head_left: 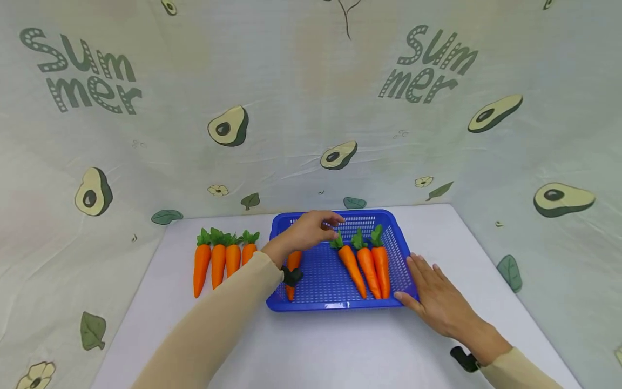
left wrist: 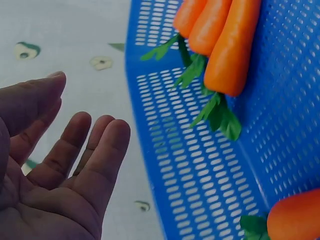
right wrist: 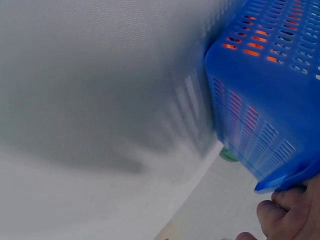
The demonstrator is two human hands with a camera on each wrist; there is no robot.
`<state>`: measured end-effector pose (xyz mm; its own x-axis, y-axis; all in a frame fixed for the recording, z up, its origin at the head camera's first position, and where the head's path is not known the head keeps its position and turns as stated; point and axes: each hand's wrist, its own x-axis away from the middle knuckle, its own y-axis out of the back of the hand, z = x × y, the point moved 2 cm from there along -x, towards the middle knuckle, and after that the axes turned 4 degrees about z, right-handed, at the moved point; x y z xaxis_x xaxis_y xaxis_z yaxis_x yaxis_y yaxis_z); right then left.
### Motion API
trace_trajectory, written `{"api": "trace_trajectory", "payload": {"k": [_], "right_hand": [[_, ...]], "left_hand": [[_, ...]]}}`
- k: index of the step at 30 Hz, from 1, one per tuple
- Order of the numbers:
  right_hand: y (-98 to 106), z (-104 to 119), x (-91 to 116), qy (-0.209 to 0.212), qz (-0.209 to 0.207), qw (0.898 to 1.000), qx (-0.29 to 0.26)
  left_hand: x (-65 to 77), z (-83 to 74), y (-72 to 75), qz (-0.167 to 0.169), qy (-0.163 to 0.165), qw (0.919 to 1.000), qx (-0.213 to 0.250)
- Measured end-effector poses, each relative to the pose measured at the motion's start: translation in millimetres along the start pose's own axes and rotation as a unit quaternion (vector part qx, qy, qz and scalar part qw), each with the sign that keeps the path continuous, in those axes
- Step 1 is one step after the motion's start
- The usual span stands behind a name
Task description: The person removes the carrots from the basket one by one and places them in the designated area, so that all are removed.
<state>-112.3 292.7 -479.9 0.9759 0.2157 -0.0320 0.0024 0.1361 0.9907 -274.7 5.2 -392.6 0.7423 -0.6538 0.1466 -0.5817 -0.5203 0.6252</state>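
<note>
A blue plastic basket [head_left: 311,307] with slotted walls stands on the white table. Above its back part is my left hand [head_left: 308,231], fingers loosely bent and holding nothing; the left wrist view shows a gap between thumb and fingers. Three orange carrots with green tops, one of them a slanted carrot [head_left: 352,270], lie side by side in the basket's right half. Another carrot [head_left: 293,260] lies at its left side, partly hidden by my left wrist. My right hand [head_left: 439,300] rests with straight fingers against the basket's right rim, and the right wrist view shows its fingertips at the rim [right wrist: 282,182].
Several more carrots [head_left: 202,270] lie in a row on the table [head_left: 311,351] left of the basket, some partly covered by my left sleeve [head_left: 218,319]. A cloth [head_left: 282,162] printed with avocados hangs right behind the table and along its sides.
</note>
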Motion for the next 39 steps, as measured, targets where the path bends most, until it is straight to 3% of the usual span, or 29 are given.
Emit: {"api": "trace_trajectory", "payload": {"k": [5, 11, 18, 30, 39], "right_hand": [[0, 2, -2, -0.002, 0.006, 1.000, -0.004], [1, 2, -4, -0.004, 0.004, 1.000, 0.001], [1, 2, -4, -0.005, 0.007, 1.000, 0.001], [-2, 0, -1, -0.016, 0.013, 1.000, -0.004], [-2, -1, -1, -0.019, 0.018, 1.000, 0.000]], "left_hand": [[-21.8, 5.3, -16.6, 0.015, 0.016, 0.9992, -0.034], [-37.7, 22.0, -29.8, 0.023, 0.040, 0.9958, -0.079], [-43.9, 42.9, -36.8, 0.044, 0.056, 0.9925, -0.100], [-54.0, 59.6, -53.6, 0.104, 0.059, 0.9874, -0.104], [-58.3, 56.5, -68.1, 0.124, 0.047, 0.9881, -0.079]]}}
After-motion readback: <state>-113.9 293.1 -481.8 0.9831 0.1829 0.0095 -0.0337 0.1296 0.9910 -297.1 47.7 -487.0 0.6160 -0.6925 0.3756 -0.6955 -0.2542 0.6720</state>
